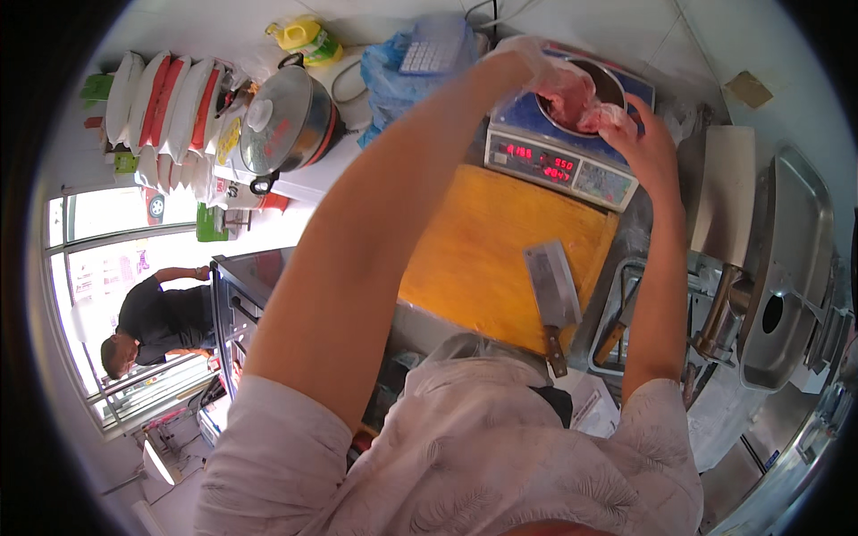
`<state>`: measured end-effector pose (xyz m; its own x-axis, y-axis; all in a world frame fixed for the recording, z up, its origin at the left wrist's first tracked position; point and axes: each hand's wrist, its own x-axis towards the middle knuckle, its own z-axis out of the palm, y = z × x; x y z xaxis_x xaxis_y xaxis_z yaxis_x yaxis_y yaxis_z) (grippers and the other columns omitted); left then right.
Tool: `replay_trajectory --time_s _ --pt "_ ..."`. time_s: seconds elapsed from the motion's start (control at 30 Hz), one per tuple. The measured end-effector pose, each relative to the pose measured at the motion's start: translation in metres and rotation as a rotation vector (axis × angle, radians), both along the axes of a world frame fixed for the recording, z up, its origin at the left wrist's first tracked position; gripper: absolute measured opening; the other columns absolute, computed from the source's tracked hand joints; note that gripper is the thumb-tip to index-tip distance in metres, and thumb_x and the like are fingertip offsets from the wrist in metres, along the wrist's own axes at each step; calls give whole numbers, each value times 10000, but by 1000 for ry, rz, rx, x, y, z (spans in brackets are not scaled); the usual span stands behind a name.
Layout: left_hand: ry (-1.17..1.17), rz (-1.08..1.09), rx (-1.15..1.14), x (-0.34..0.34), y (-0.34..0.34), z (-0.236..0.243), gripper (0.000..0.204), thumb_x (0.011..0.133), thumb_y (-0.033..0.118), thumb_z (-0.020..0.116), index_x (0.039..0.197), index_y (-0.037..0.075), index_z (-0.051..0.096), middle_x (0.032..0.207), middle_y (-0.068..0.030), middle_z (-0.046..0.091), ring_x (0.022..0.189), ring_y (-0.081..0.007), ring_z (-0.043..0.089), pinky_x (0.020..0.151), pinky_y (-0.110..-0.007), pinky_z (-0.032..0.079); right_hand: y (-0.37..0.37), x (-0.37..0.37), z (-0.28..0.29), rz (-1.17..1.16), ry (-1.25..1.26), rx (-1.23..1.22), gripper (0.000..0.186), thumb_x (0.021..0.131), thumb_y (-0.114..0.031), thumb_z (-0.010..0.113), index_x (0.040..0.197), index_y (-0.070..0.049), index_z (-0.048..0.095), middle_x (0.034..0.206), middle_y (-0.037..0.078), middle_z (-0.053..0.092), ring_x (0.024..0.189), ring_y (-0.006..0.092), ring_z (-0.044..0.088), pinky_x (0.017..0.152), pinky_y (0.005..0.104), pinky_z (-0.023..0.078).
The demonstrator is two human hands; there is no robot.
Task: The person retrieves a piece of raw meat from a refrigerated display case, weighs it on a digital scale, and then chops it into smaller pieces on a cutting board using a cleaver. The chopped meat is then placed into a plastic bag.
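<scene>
A round metal bowl stands tilted on the blue-topped digital scale, whose red display is lit. Pink raw meat lies in the bowl and reaches over its near edge. My left hand, covered in clear plastic, is at the bowl's left side against the meat; its fingers are blurred and partly hidden. At the right side, my right hand closes on the bowl's rim, thumb beside the meat. A cleaver with a wooden handle rests on the yellow cutting board below the scale.
Left of the scale are a blue plastic bag and a lidded pot. A yellow jug stands by the wall. Metal trays and a knife handle lie right of the board. Another person is at far left.
</scene>
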<state>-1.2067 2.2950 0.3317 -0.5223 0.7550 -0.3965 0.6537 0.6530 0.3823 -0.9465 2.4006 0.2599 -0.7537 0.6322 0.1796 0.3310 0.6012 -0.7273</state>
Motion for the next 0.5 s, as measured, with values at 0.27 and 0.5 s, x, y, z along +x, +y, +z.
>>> replay_trajectory --time_s 0.27,0.5 --pt "189 -158 -151 -14 23 -27 838 745 423 910 1495 168 637 1309 -137 754 1151 -341 741 977 -441 603 2 -31 -3 10 -106 142 396 877 -345 856 1190 -119 766 986 206 672 969 399 665 862 477 553" --pt "509 -590 -92 -20 11 -18 458 839 365 813 1295 380 771 1123 -112 798 1009 -322 769 873 -419 617 3 -37 10 -2 21 -128 326 954 -331 814 1178 -95 796 933 102 695 811 212 689 756 335 539"
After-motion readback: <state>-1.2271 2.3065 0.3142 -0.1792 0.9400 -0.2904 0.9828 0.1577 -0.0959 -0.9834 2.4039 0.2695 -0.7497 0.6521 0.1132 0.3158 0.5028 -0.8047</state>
